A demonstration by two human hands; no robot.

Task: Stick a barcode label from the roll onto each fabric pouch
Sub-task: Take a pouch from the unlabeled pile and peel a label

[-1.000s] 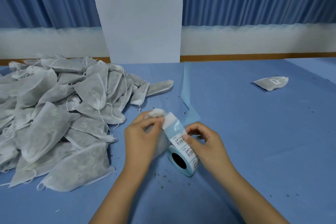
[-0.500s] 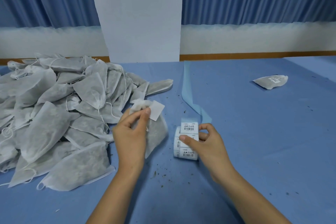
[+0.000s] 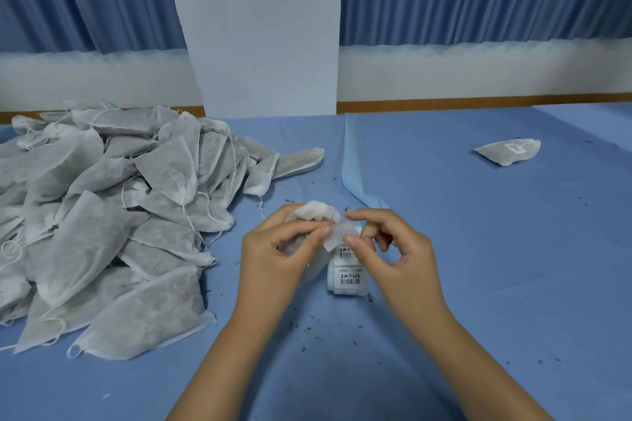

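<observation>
While your left hand (image 3: 277, 249) curls around a fabric pouch (image 3: 316, 210) and pins one edge of a loose label (image 3: 338, 236) with its thumb, your right hand (image 3: 393, 249) pinches the opposite edge. The label roll (image 3: 347, 278) sits on the blue table (image 3: 478, 249) just beneath your hands, with the pouch pile (image 3: 119, 215) to the left and one labelled pouch (image 3: 509, 151) far right.

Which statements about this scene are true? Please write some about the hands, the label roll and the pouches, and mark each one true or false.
1. The label roll lies on the table. True.
2. The left hand is empty. False: it holds a pouch.
3. One labelled pouch lies apart, far right. True.
4. The pouch pile sits right of the roll. False: it sits left of it.
</observation>
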